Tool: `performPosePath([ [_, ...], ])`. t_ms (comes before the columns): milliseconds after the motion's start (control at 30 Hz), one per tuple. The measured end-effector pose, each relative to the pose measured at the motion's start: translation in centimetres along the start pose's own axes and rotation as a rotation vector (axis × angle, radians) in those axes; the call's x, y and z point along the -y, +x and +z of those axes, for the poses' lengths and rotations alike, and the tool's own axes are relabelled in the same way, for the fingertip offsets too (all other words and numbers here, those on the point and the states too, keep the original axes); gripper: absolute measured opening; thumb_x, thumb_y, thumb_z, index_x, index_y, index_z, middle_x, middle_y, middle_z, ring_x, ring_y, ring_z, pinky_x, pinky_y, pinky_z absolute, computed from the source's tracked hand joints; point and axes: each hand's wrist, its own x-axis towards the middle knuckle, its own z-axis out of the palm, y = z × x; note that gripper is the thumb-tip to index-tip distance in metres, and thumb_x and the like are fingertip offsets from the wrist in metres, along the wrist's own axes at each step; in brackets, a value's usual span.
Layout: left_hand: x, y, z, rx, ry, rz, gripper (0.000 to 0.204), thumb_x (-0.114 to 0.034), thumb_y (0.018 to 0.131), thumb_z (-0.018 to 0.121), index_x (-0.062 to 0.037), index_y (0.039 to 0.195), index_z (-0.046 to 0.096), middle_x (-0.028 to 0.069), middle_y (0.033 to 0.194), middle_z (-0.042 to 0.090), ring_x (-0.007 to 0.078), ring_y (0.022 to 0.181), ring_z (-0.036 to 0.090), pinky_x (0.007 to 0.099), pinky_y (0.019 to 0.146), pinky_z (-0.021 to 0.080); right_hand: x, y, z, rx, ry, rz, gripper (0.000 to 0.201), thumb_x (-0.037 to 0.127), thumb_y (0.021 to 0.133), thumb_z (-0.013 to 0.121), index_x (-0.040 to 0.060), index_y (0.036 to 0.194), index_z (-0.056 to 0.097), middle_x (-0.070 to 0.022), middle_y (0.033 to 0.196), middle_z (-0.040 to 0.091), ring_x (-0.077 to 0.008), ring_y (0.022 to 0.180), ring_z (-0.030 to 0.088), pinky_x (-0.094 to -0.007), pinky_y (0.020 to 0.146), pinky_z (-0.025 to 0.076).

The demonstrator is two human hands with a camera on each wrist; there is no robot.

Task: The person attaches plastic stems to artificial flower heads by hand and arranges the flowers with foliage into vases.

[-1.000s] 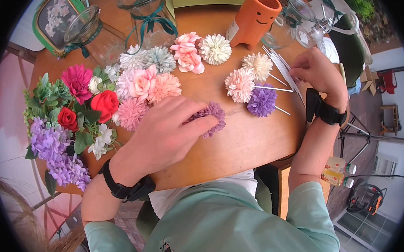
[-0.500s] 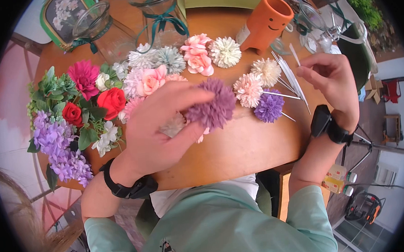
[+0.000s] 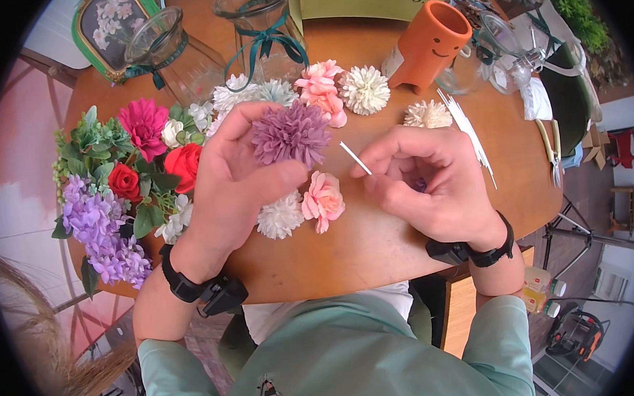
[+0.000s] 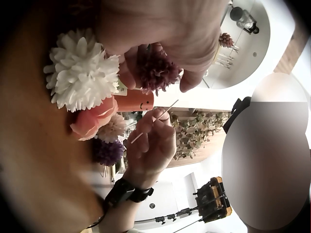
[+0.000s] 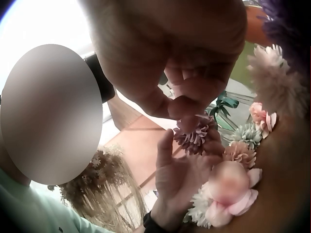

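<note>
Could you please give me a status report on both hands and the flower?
Left hand grips mauve flower; right hand pinches white stick; stick and flower apart, nothing between them.

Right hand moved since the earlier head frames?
Yes, leftward: it was right of the loose white sticks; now the right hand is left of them.

Bright head view, soft tabletop glare, black fisheye corners, dim, hazy wrist views
</note>
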Motion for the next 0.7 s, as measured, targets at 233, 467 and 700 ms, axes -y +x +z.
performPosePath([
  [233,0.3,0.1,0.6,-0.124,0.246,0.070,0.046,-0.004,0.093,0.078,0.0024,0.132,0.054,0.0118,0.116,0.071,0.0175,0.104,0.072,0.0320,0.088,0.059,-0.4,0.3,1.5,0.012,0.073,0.045,0.009,0.006,0.099,0.070,-0.0013,0.098,0.075,0.0053,0.069,0.070,0.0044,0.051,0.041,-0.0200,0.046,0.029],
  [467,-0.8,0.3,0.4,-0.051,-0.095,-0.103,0.032,-0.023,0.110,0.049,0.0029,0.126,0.058,0.0169,0.105,0.072,0.0240,0.083,0.071,0.0351,0.071,0.057,-1.1,0.4,1.8,-0.001,0.073,0.019,0.011,0.007,0.101,0.071,-0.0020,0.102,0.076,0.0040,0.068,0.070,0.0044,0.052,0.042,-0.0200,0.046,0.028],
  [700,-1.1,-0.1,0.6,-0.152,-0.433,-0.243,0.044,-0.032,0.110,0.036,0.0011,0.130,0.057,0.0189,0.092,0.070,0.0274,0.067,0.064,0.0371,0.065,0.053,-1.0,0.4,1.9,-0.016,-0.033,-0.191,0.012,0.004,0.098,0.075,-0.0034,0.107,0.078,-0.0012,0.070,0.072,0.0002,0.050,0.047,-0.0220,0.046,0.032],
])
